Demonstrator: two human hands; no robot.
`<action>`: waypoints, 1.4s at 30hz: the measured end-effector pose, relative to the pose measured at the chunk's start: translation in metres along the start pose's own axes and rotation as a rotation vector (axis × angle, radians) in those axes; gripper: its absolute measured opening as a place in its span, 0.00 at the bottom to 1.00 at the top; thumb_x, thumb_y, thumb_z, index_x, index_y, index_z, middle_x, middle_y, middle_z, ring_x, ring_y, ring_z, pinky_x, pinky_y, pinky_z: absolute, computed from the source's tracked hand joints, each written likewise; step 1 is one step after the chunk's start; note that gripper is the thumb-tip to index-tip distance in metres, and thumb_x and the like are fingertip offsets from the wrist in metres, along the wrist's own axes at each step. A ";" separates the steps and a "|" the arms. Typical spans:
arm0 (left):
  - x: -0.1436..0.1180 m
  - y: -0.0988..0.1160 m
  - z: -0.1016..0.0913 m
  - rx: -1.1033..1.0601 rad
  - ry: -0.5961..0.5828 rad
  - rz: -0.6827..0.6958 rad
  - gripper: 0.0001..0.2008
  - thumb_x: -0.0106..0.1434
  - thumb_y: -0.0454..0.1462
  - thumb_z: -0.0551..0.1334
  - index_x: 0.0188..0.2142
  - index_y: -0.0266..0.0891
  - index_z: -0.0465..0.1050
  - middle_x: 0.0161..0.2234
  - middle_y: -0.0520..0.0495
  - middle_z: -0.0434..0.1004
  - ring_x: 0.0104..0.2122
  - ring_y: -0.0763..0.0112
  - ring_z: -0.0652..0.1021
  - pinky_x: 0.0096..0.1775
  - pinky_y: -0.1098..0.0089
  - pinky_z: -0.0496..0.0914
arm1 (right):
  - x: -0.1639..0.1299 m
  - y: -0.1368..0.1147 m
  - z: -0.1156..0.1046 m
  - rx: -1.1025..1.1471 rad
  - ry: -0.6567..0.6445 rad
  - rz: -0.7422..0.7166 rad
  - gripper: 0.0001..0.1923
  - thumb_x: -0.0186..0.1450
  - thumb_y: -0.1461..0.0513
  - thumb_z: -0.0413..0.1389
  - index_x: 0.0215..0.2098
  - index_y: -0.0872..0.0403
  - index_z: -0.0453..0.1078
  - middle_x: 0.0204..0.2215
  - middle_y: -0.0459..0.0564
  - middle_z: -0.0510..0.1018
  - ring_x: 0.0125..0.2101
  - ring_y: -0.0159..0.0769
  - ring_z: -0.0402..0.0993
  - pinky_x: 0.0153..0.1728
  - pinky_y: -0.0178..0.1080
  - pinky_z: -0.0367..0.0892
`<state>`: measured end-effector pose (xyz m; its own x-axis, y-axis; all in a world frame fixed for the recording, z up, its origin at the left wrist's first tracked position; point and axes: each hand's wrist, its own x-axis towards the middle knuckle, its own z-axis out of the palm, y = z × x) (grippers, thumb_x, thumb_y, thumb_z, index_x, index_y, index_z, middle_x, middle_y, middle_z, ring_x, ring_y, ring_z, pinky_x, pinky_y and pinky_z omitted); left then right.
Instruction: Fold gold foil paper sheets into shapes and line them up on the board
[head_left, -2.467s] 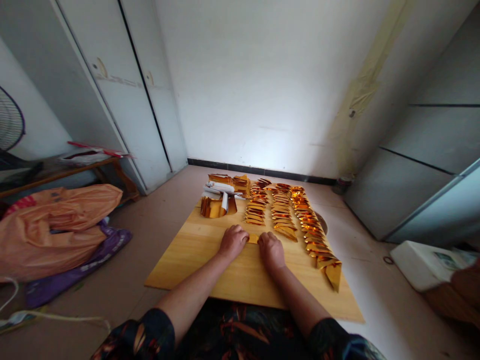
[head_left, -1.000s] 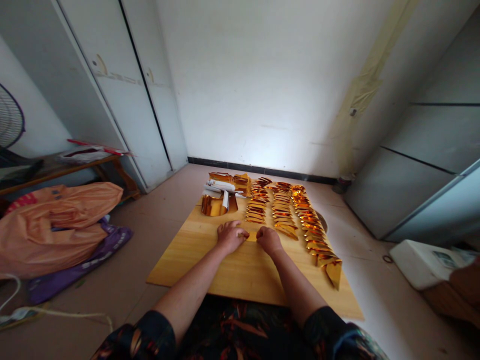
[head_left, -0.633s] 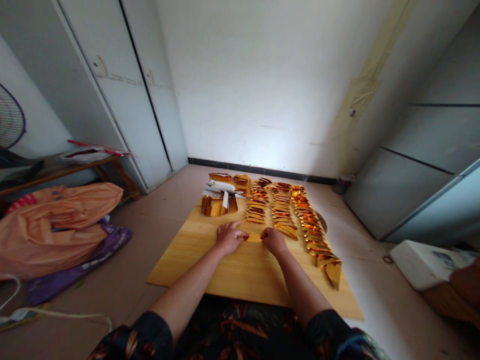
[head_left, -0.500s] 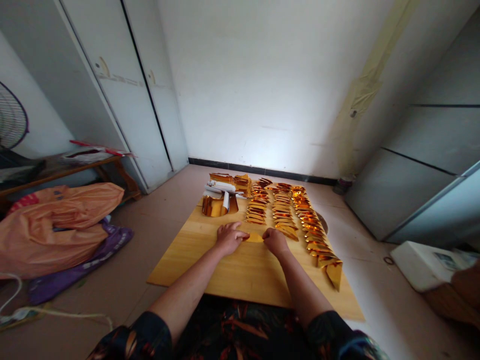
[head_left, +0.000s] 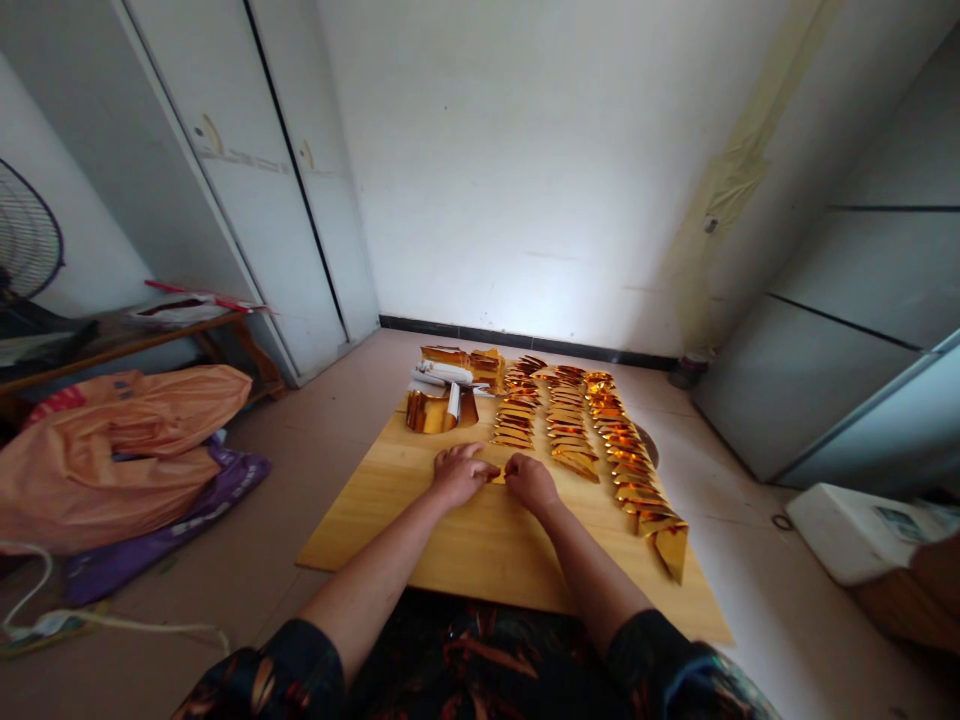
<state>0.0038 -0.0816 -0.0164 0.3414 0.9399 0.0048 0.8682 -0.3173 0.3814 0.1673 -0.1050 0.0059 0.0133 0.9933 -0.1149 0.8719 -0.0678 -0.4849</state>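
A small piece of folded gold foil paper lies on the wooden board, mostly covered by my fingers. My left hand pinches its left end, thumb reaching inward. At its right end, the curled fingers of my right hand grip the paper close to the left hand. Folded gold foil pieces stand in overlapping rows just beyond and to the right. The longest row runs down the board's right side. Loose curled gold sheets with white backs lie beyond my left hand.
The wooden board spans the space in front of me. Further stacked gold paper sits at its far edge. An orange bag and a purple bag lie on the left floor. A white box stands at right.
My right hand has moved left along the gold foil paper, closer to my left hand, and less paper shows between them. The left hand stays nearly in place.
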 end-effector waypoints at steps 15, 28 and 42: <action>-0.002 0.000 -0.008 -0.026 -0.070 0.017 0.17 0.60 0.38 0.57 0.45 0.64 0.73 0.61 0.59 0.59 0.60 0.61 0.58 0.59 0.51 0.48 | -0.007 -0.026 -0.002 -0.189 0.006 0.099 0.18 0.58 0.52 0.55 0.42 0.53 0.68 0.41 0.56 0.76 0.40 0.42 0.74 0.34 0.36 0.64; -0.010 -0.004 0.002 -0.085 0.147 0.016 0.09 0.56 0.35 0.63 0.33 0.52 0.80 0.52 0.54 0.72 0.53 0.63 0.68 0.56 0.61 0.59 | 0.014 -0.004 -0.008 -0.102 -0.070 0.046 0.08 0.57 0.64 0.54 0.34 0.52 0.73 0.36 0.50 0.79 0.37 0.36 0.74 0.32 0.32 0.61; -0.032 -0.007 0.006 0.048 0.264 0.291 0.11 0.58 0.31 0.58 0.34 0.45 0.78 0.45 0.46 0.73 0.51 0.61 0.67 0.52 0.60 0.62 | 0.027 -0.017 -0.008 -0.279 -0.115 0.059 0.26 0.50 0.48 0.60 0.43 0.54 0.72 0.42 0.56 0.78 0.42 0.43 0.75 0.36 0.36 0.66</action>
<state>-0.0111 -0.1098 -0.0249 0.4770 0.8078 0.3464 0.7666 -0.5752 0.2855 0.1567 -0.0760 0.0181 0.0261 0.9703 -0.2407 0.9722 -0.0807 -0.2200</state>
